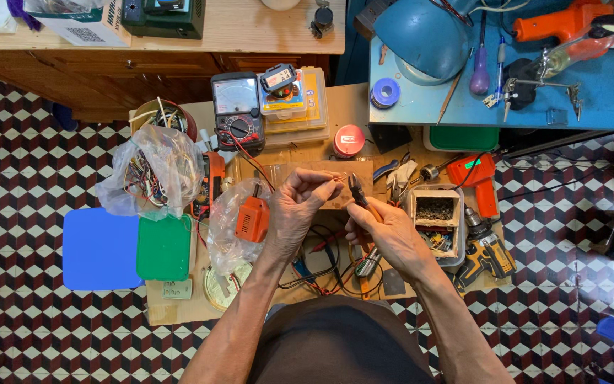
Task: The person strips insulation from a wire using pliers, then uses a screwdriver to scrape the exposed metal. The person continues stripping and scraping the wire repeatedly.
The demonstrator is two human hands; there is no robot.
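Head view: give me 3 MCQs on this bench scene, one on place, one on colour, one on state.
1. Where is the analog multimeter?
A. Beyond the hands, left of the clear parts box
B. On the blue table
C. Under the green lid

2. What colour is the round tin beyond the hands?
A. Blue
B. Red
C. Yellow

3. What is the right hand doing?
A. Resting flat and empty
B. Gripping small pliers
C. Holding the yellow drill

Answers:
1 A: the meter stands beside the clear parts box, past the hands.
2 B: its top is plainly red.
3 B: the hand is closed around the pliers, whose tip points at a thin wire pinched by the left hand.
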